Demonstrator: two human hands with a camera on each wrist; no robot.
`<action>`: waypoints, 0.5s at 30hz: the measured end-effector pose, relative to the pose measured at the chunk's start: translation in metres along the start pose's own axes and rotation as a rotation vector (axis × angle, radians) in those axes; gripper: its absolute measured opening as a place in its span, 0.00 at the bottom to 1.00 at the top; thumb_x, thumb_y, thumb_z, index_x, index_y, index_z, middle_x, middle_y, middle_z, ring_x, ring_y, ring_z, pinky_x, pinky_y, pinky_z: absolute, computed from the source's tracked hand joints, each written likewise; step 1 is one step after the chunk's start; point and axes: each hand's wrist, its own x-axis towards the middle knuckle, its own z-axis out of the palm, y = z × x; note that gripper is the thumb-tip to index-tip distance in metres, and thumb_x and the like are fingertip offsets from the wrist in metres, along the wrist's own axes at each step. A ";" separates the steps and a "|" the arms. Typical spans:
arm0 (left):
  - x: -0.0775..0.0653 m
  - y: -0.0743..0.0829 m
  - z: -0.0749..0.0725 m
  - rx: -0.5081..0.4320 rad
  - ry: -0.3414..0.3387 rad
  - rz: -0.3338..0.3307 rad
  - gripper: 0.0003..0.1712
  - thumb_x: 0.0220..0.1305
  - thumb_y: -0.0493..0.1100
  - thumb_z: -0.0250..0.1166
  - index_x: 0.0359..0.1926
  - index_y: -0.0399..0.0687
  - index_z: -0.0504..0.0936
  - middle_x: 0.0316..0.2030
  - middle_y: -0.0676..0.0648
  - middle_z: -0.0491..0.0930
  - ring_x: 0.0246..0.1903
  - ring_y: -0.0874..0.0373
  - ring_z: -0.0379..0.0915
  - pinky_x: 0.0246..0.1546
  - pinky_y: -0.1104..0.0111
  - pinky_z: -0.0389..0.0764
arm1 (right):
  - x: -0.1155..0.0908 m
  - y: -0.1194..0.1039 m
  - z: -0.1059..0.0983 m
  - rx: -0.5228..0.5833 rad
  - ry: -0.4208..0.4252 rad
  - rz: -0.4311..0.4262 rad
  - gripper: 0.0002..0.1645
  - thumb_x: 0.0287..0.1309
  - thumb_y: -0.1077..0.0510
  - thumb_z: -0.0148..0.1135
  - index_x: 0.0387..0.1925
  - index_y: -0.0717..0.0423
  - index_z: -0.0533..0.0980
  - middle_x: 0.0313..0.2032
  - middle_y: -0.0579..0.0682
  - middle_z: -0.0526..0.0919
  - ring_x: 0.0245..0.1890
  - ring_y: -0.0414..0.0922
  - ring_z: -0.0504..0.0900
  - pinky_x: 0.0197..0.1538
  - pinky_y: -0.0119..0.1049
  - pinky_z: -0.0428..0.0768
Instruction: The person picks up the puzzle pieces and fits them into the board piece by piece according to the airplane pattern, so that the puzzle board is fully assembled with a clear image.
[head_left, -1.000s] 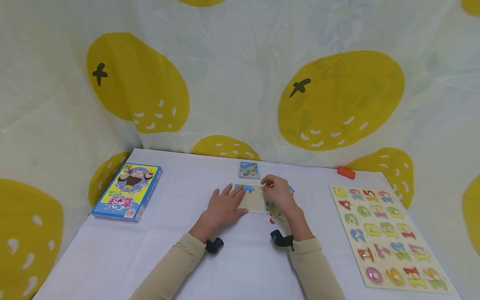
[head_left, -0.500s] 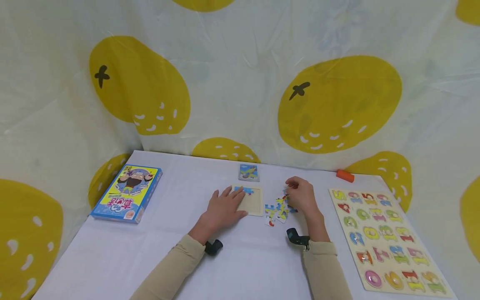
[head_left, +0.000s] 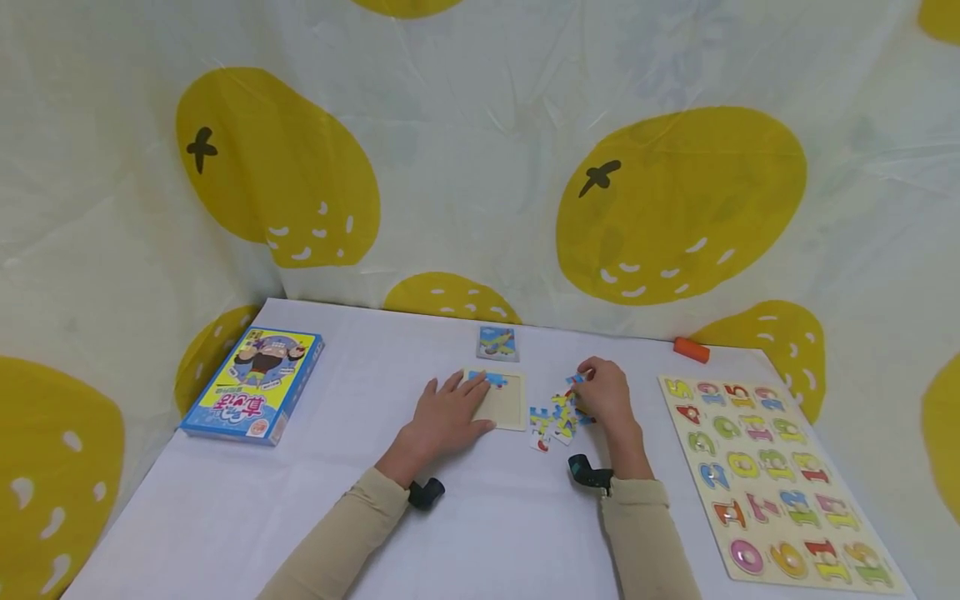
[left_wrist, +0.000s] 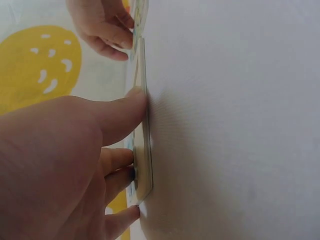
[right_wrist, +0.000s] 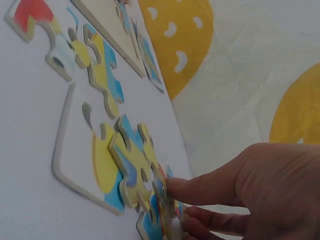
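A square wooden puzzle board (head_left: 512, 410) lies mid-table, with joined blue puzzle pieces (head_left: 495, 379) along its far edge. My left hand (head_left: 447, 415) rests on the board's left side, fingers extended; in the left wrist view its thumb (left_wrist: 122, 115) touches the board's near edge. Right of the board, several loose jigsaw pieces (right_wrist: 102, 155) lie in an overlapping heap, blue, yellow, white and red. At the heap's far right, my right hand (head_left: 606, 396) pinches a puzzle piece (head_left: 574, 380) between thumb and fingers. Its fingers partly hide that piece.
Behind the board lies a small picture card (head_left: 497, 342) with a plane. A blue and yellow box (head_left: 255, 383) sits at left. A wooden number board (head_left: 776, 475) lies at right, an orange cylinder (head_left: 692, 349) beyond it. A patterned curtain (head_left: 465, 167) hangs behind.
My right hand has left the board's upper right corner and moved right to the loose heap, where it now pinches a piece. The left hand stays on the board.
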 end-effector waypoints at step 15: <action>0.001 0.001 0.002 -0.012 -0.004 -0.005 0.41 0.69 0.67 0.54 0.77 0.57 0.59 0.77 0.55 0.56 0.77 0.45 0.50 0.71 0.40 0.57 | -0.005 0.001 -0.004 0.134 0.031 0.068 0.17 0.55 0.61 0.69 0.47 0.61 0.77 0.37 0.57 0.77 0.35 0.50 0.74 0.28 0.33 0.73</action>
